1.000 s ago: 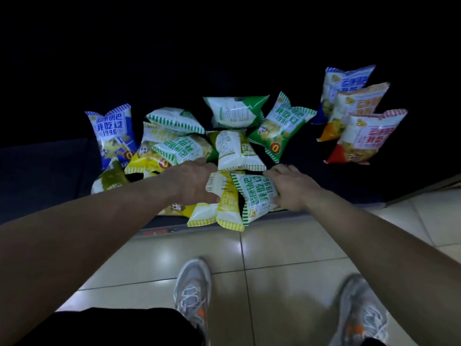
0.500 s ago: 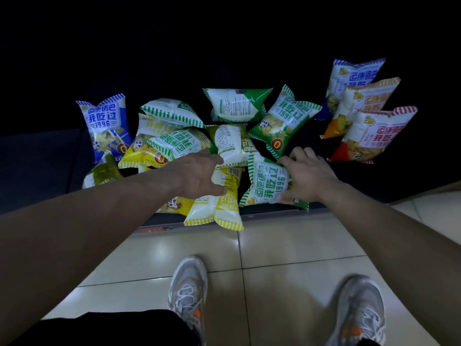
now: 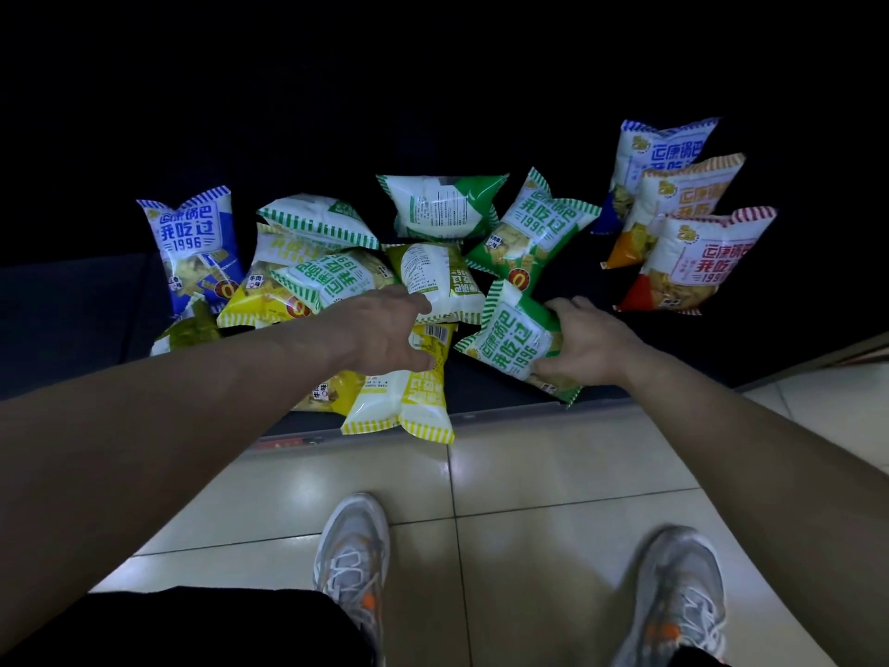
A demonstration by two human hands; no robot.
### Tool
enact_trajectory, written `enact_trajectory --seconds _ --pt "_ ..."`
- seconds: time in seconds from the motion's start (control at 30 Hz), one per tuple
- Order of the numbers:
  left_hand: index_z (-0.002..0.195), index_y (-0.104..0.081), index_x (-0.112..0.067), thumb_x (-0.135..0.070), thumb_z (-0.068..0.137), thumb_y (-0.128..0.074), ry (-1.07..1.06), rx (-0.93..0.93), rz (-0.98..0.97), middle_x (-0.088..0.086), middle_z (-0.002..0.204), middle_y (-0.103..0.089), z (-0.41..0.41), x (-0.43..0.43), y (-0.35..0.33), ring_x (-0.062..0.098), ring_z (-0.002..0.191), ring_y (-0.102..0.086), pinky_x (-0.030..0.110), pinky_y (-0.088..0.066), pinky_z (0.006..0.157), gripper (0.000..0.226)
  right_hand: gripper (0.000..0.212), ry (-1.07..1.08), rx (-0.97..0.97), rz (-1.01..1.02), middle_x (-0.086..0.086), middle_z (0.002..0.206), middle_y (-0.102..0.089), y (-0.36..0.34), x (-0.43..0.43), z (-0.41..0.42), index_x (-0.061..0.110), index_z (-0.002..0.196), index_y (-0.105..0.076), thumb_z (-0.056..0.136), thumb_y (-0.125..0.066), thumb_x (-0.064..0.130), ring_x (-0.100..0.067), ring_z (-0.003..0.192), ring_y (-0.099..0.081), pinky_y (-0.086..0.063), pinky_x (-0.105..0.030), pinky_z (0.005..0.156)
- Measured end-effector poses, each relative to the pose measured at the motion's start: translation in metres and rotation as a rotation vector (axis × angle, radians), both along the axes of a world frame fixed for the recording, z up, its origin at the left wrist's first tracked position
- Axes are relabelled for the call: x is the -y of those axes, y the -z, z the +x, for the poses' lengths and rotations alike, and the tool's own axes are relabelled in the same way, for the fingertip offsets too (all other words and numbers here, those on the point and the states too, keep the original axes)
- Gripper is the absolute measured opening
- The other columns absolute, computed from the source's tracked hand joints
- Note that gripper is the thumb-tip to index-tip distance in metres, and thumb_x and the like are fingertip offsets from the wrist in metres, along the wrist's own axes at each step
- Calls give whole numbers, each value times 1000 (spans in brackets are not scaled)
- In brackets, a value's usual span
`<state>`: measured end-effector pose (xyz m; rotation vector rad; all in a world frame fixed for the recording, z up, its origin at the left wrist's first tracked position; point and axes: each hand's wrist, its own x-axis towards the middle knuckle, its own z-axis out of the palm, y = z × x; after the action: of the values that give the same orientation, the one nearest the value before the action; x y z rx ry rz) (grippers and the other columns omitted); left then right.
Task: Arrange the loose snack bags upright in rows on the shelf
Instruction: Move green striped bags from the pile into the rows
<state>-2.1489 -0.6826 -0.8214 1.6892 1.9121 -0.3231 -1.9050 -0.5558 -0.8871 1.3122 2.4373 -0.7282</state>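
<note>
1. Head view: a person's right hand (image 3: 579, 346) closes its grip on a green snack bag (image 3: 517, 341) at the front of a dark shelf (image 3: 72, 300), fingers behind the pack, thumb under its lower edge; the bag tilts, its printed face toward the camera.
2. The left hand (image 3: 385, 332) spreads open, palm down, over a yellow bag (image 3: 409, 402) whose end overhangs the shelf's front edge; it grasps nothing that can be seen.
3. Loose green and yellow bags (image 3: 332, 279) lie heaped and overlapping behind the hands, with a blue bag (image 3: 195, 243) standing at the far left.
4. At right, well apart from the heap, three bags stand upright in a row: blue (image 3: 659, 156), orange (image 3: 683, 199) and red (image 3: 702, 262), one in front of another.
5. Two grey trainers (image 3: 353, 565) stand on the pale tiled floor (image 3: 553, 464) below.
</note>
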Motion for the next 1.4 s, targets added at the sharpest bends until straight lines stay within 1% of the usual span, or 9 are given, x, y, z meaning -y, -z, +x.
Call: enact_trajectory --seconds 0.27,0.47,0.7,0.8,0.9,1.03,1.2,1.3,1.4 --pt "152 -27 -23 -59 79 -70 -45 90 128 3 153 -36 16 -10 -26 24 136 -40 40 -40 107 92 70 30 -129 -59 4 107 -60 -69 -6 25 20 117 -47 67 -88 47 -14 94 -57 -45 -30 71" --pt "148 -34 -30 -54 68 -83 -122 402 315 -10 143 -49 57 -16 -68 15 125 -50 33 -45 99 96 85 55 -254 -96 8 121 -63 -130 11 65 23 130 -45 62 -90 48 -12 110 -60 -51 -38 96" --pt "128 -52 -33 -49 63 -87 -56 470 335 -4 142 -50 98 -20 -84 19 128 -48 43 -44 105 75 74 165 -517 -232 23 116 -61 -134 41 94 29 132 -46 71 -89 25 12 102 -56 -47 -7 79" --pt "116 -53 -36 -50 59 -89 -96 518 325 -5 140 -52 103 -23 -84 15 128 -48 42 -44 104 68 75 183 -557 -251 19 121 -62 -133 43 100 30 133 -45 71 -89 27 11 105 -58 -49 -11 85" --pt "110 -56 -42 -55 53 -88 -127 557 326 -4 139 -53 111 -28 -84 14 128 -49 42 -45 104 67 81 187 -526 -238 17 127 -62 -127 45 107 29 137 -45 69 -89 38 0 114 -58 -50 -30 99" --pt "125 -56 -36 -58 61 -85 -46 297 402 -8 126 -61 133 -41 -73 15 110 -59 35 -52 86 73 90 72 -247 -30 4 150 -43 -123 37 120 27 148 -33 75 -79 53 -18 136 -42 -40 -40 108" --pt "127 -53 -35 -66 63 -79 15 75 369 -2 105 -68 166 -68 -44 17 82 -59 34 -53 67 75 79 57 151 115 -8 149 -36 -117 26 158 21 150 -31 87 -64 54 -31 133 -37 -40 -42 105" --pt "127 -54 -32 -63 66 -80 10 75 378 -6 81 -61 189 -97 -33 19 78 -61 31 -47 58 73 76 90 194 82 -9 143 -38 -110 22 180 22 149 -33 87 -64 52 -32 131 -38 -41 -44 104" --pt "128 -53 -32 -63 65 -80 -32 106 377 -4 87 -61 213 -127 -22 20 79 -61 29 -44 56 75 74 143 180 81 -10 143 -38 -104 13 197 21 149 -34 88 -63 51 -34 131 -38 -41 -43 103"
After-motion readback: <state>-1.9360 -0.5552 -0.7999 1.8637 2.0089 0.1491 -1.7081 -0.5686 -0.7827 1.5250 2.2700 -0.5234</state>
